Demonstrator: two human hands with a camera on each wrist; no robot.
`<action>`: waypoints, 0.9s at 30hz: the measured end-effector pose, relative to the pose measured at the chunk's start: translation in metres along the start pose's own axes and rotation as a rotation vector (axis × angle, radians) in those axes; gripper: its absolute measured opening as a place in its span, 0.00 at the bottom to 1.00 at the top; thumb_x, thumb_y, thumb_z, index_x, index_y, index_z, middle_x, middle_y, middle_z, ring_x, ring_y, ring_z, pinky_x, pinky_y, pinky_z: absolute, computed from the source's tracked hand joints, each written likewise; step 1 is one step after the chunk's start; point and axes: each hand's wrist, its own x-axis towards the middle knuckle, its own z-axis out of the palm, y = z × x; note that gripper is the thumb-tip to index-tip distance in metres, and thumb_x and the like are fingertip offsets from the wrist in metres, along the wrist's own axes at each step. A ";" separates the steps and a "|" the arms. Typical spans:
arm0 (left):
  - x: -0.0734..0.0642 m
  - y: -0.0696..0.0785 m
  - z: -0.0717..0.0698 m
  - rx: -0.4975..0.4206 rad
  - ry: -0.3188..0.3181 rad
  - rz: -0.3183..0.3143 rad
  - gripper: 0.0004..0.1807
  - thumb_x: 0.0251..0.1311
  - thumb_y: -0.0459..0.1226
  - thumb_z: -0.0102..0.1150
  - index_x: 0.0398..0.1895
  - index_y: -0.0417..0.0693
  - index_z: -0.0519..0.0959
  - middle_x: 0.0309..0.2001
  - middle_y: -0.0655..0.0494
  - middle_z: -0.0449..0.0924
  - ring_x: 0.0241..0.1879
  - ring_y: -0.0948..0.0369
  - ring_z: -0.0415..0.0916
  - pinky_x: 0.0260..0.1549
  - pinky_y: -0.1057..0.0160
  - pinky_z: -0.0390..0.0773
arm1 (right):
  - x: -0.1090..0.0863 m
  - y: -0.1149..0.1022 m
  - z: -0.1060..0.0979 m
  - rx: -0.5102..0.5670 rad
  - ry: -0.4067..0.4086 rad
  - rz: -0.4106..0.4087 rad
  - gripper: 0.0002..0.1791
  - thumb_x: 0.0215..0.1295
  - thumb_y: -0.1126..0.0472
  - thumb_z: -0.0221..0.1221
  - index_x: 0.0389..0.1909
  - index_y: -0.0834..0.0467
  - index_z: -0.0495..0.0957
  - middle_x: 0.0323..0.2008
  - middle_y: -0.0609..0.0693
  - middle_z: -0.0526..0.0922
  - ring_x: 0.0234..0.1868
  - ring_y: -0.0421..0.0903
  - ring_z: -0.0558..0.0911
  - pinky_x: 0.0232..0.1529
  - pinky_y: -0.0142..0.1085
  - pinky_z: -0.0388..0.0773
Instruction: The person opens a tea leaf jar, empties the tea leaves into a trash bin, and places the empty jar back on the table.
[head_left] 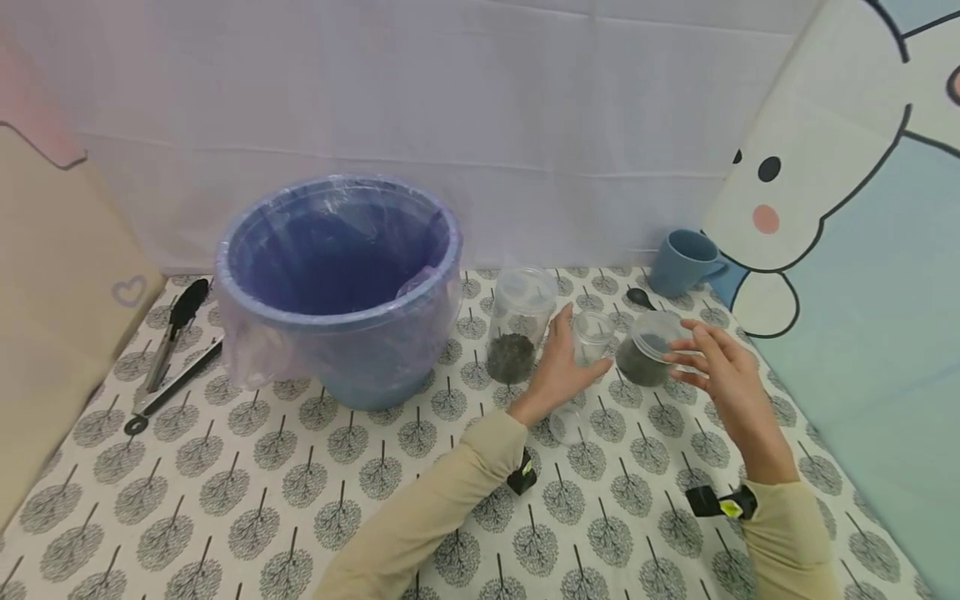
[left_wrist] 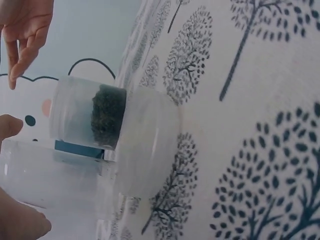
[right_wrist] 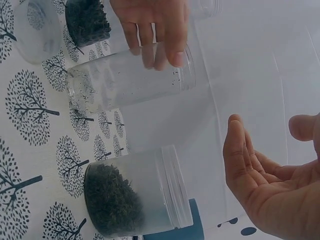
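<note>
Right wrist, slim jar (right_wrist: 125,87) w/ specks (right_wrist: 175,77), wide jar (right_wrist: 122,195) pt-full

We see a white tree-print tablecloth (head_left: 225,500). Behind the tablecloth we have a pale, creased hanging sheet (head_left: 480,108); to its right, a light-blue panel (head_left: 885,333) showing a white cartoon animal (head_left: 810,125); to its left, a beige panel (head_left: 60,250) with a small heart outline (head_left: 129,291).
</note>
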 end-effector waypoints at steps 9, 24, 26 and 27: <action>-0.010 0.026 -0.006 0.065 0.038 0.192 0.49 0.61 0.42 0.64 0.77 0.47 0.43 0.74 0.46 0.52 0.71 0.53 0.57 0.68 0.57 0.64 | 0.002 0.000 0.001 0.048 -0.006 -0.037 0.26 0.75 0.48 0.46 0.68 0.56 0.63 0.45 0.46 0.79 0.42 0.37 0.83 0.41 0.27 0.82; -0.060 0.073 -0.044 0.121 -0.151 0.402 0.38 0.65 0.42 0.59 0.74 0.47 0.54 0.69 0.50 0.62 0.67 0.62 0.61 0.63 0.64 0.67 | 0.001 -0.011 0.001 0.123 -0.039 -0.150 0.17 0.76 0.55 0.46 0.62 0.51 0.69 0.43 0.43 0.82 0.43 0.37 0.84 0.39 0.27 0.82; -0.068 0.076 -0.052 0.113 -0.178 0.397 0.36 0.65 0.41 0.58 0.73 0.47 0.55 0.67 0.51 0.64 0.65 0.63 0.64 0.60 0.67 0.69 | 0.001 -0.012 0.002 0.130 -0.041 -0.163 0.16 0.76 0.56 0.47 0.61 0.51 0.70 0.43 0.43 0.82 0.43 0.37 0.84 0.39 0.27 0.82; -0.072 0.077 -0.056 0.111 -0.187 0.395 0.35 0.66 0.41 0.57 0.73 0.47 0.56 0.66 0.52 0.65 0.64 0.63 0.65 0.59 0.69 0.69 | 0.001 -0.013 0.002 0.132 -0.043 -0.170 0.16 0.76 0.56 0.47 0.61 0.52 0.70 0.43 0.43 0.82 0.43 0.37 0.84 0.39 0.27 0.82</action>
